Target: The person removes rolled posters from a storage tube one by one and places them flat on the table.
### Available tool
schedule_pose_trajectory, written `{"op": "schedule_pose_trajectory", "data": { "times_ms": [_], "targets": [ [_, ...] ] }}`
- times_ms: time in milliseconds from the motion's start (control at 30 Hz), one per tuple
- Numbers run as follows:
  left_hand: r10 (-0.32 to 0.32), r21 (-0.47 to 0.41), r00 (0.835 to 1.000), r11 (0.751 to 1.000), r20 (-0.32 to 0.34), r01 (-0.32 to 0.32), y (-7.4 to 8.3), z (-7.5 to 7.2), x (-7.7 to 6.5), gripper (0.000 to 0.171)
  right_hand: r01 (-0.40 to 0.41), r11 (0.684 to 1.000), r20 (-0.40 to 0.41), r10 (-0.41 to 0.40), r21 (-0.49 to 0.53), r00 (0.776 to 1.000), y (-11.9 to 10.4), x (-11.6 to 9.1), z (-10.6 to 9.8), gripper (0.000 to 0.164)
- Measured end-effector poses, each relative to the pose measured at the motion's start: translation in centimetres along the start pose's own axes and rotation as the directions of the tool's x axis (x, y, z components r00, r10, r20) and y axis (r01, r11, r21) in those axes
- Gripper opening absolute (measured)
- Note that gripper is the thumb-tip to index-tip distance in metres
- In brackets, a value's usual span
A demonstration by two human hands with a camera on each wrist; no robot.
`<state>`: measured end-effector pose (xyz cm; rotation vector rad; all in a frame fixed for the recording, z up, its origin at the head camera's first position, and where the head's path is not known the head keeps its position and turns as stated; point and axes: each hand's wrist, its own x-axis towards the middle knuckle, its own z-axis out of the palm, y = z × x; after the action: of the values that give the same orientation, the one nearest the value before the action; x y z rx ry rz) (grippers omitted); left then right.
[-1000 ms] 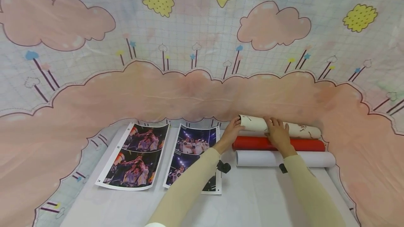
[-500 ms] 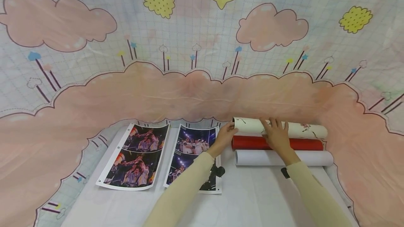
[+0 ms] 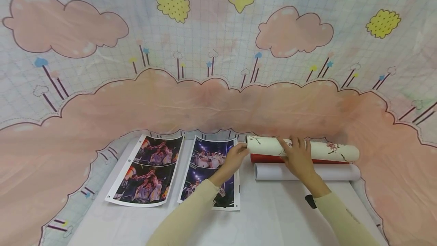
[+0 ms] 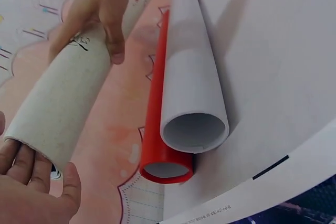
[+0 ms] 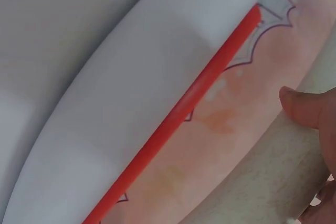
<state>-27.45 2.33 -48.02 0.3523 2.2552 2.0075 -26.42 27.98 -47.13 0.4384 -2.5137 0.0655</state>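
A cream paper roll with a flowering-branch print [image 3: 329, 151] is held up off the table in both hands. My left hand [image 3: 233, 160] grips its left end; in the left wrist view several fingers [image 4: 23, 163] reach into the hollow end while the thumb stays outside. Around the middle of the roll, my right hand [image 3: 300, 159] holds it from above, thumb on the near side. Below and nearer than the cream roll lies a red roll [image 3: 263, 158], partly hidden by it in the head view. A white roll [image 3: 273, 172] lies alongside the red one, in front.
Two printed photo sheets, one at the left [image 3: 145, 172] and one in the middle [image 3: 208, 162], lie on the white table [image 3: 266, 215]. Behind the table and at its sides hangs a cloud-patterned cloth [image 3: 211, 101].
The cream roll has shifted left, then slightly right and toward me, now covering much of the red roll. My left hand moved left and its fingers slipped into the roll's end.
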Motion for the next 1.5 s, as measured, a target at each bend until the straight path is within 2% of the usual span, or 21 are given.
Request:
{"op": "schedule_pose_trajectory", "data": {
  "times_ms": [200,367,500,567,800,1067,1200,1500],
  "targets": [
    [0.004,0.008,0.999,1.000,0.042,-0.005,0.0,-1.2,-2.4,0.035,0.021,1.000,-0.010,-0.021,-0.009,1.000,-1.3,-1.1,-0.6,0.091],
    [0.069,0.051,0.993,0.996,0.092,-0.074,-0.4,-2.2,-4.2,0.034,0.042,0.999,-0.018,-0.042,0.001,0.999,-2.5,-2.1,-0.8,0.088],
    [0.114,0.056,0.982,0.991,0.152,-0.124,-0.5,-3.3,-5.4,0.035,0.019,0.999,0.016,-0.020,0.037,1.000,-3.7,-2.9,-1.1,0.088],
    [0.115,0.066,0.979,0.990,0.166,-0.128,-0.5,-3.8,-6.1,0.036,0.001,0.999,0.050,-0.003,0.048,0.999,-4.2,-3.3,-1.2,0.087],
    [0.105,0.084,0.981,0.989,0.166,-0.121,-0.5,-4.9,-8.2,0.035,-0.018,0.999,0.112,0.012,0.049,0.994,-6.1,-4.4,-1.8,0.089],
    [0.085,0.065,0.986,0.993,0.143,-0.095,-1.6,-6.4,-10.6,0.032,-0.013,0.997,0.175,0.000,0.074,0.985,-8.5,-5.3,-1.7,0.089],
    [0.087,0.077,0.987,0.992,0.135,-0.098,-2.1,-7.1,-11.4,0.033,-0.028,0.997,0.215,0.013,0.068,0.976,-9.6,-5.5,-1.5,0.088],
    [0.030,0.095,0.991,0.995,0.131,-0.042,-3.1,-8.6,-12.9,0.032,-0.022,0.996,0.261,-0.001,0.085,0.965,-11.8,-5.8,-0.9,0.089]
  ]
}}
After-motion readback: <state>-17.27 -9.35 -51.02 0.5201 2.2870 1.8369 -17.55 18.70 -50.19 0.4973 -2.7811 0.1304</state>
